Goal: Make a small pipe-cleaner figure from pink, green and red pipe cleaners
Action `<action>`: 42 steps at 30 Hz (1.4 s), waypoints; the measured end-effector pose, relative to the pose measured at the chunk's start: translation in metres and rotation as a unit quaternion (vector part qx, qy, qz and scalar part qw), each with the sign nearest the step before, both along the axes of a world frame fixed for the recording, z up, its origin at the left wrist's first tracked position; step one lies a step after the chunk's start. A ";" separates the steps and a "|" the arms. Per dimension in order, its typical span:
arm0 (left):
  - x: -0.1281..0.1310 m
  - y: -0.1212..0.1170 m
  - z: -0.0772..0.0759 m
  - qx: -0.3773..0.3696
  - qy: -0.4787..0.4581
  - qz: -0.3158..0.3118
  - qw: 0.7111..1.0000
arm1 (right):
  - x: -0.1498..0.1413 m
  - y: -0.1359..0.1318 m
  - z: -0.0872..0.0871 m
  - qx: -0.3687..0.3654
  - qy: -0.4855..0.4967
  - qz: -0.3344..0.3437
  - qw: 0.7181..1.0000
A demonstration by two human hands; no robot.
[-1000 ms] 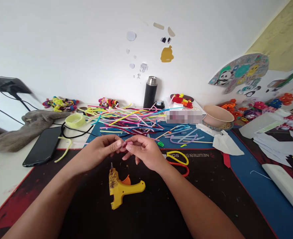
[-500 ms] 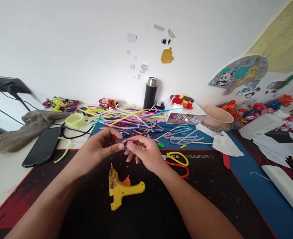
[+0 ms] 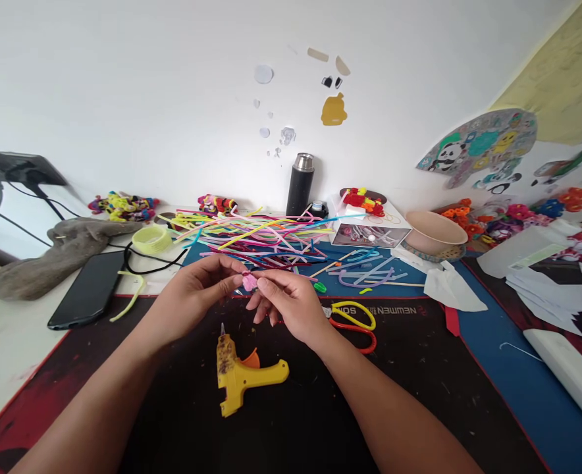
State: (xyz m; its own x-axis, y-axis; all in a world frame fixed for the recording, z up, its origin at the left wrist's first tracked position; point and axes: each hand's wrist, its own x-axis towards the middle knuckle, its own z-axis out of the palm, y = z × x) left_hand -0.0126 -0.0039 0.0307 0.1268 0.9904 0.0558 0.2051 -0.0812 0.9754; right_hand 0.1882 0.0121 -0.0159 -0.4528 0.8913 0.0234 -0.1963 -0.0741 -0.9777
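A small pink fuzzy piece point(image 3: 249, 282), seemingly bent pipe cleaner with a darker red edge, is pinched between both hands. My left hand point(image 3: 197, 293) grips its left side with thumb and index finger. From the right, my right hand point(image 3: 288, 299) holds it the same way, its other fingers curled below. Part of the piece is hidden by the fingertips. Just below the hands, a yellow glue gun point(image 3: 232, 375) with an orange trigger lies on the black mat point(image 3: 182, 408). Scissors point(image 3: 357, 322) with yellow and red handles rest beside my right wrist.
Behind the hands spreads a heap of colourful pipe cleaners point(image 3: 256, 234). A black thermos point(image 3: 300, 185), a box point(image 3: 370, 234) and a beige bowl point(image 3: 434, 230) stand towards the wall. At left lie a phone point(image 3: 88, 289), a tape roll point(image 3: 151, 239) and driftwood point(image 3: 54, 260).
The pink piece has been turned between the fingertips, and more of its pink surface shows now. Both hands stay in nearly the same place; the glue gun and scissors have not moved.
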 end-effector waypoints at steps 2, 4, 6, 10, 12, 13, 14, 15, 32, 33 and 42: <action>0.001 0.000 0.000 0.001 -0.007 0.003 1.000 | 0.000 0.000 0.000 0.004 -0.005 0.001 1.000; 0.003 -0.001 -0.001 0.009 -0.019 0.015 1.000 | 0.000 -0.001 0.001 0.004 -0.010 -0.003 1.000; 0.005 -0.001 -0.003 0.027 -0.019 0.031 0.999 | 0.000 -0.001 0.002 -0.001 -0.014 -0.011 1.000; 0.007 -0.004 -0.005 0.045 0.026 0.044 0.998 | 0.000 0.000 0.003 -0.008 -0.025 -0.026 0.999; 0.007 -0.005 -0.005 0.045 0.050 0.045 0.997 | 0.000 0.001 0.003 -0.011 -0.033 -0.032 0.999; 0.007 -0.005 -0.004 0.047 0.061 0.043 0.996 | 0.000 0.002 0.003 -0.013 -0.038 -0.035 0.999; 0.007 -0.006 -0.003 0.050 0.071 0.041 0.995 | 0.000 0.002 0.003 -0.015 -0.041 -0.038 0.998; 0.007 -0.006 -0.002 0.052 0.079 0.036 0.995 | 0.000 0.003 0.002 -0.017 -0.043 -0.043 0.998; 0.008 -0.004 -0.012 0.075 0.125 0.050 0.988 | 0.001 0.000 -0.001 0.050 -0.085 -0.054 0.994; 0.008 -0.004 -0.011 0.064 0.104 0.060 0.991 | 0.001 0.000 -0.001 0.054 -0.092 -0.063 0.992; 0.008 0.001 -0.006 -0.022 -0.058 0.084 0.995 | 0.003 -0.001 -0.008 0.138 -0.157 -0.098 0.973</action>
State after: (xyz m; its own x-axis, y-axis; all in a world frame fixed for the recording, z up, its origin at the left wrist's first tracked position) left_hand -0.0046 -0.0034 0.0248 -0.0448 0.9989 0.0160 0.0989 -0.0115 0.9950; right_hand 0.1910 0.0108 -0.0236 -0.2989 0.9406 0.1611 0.1321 0.2080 -0.9692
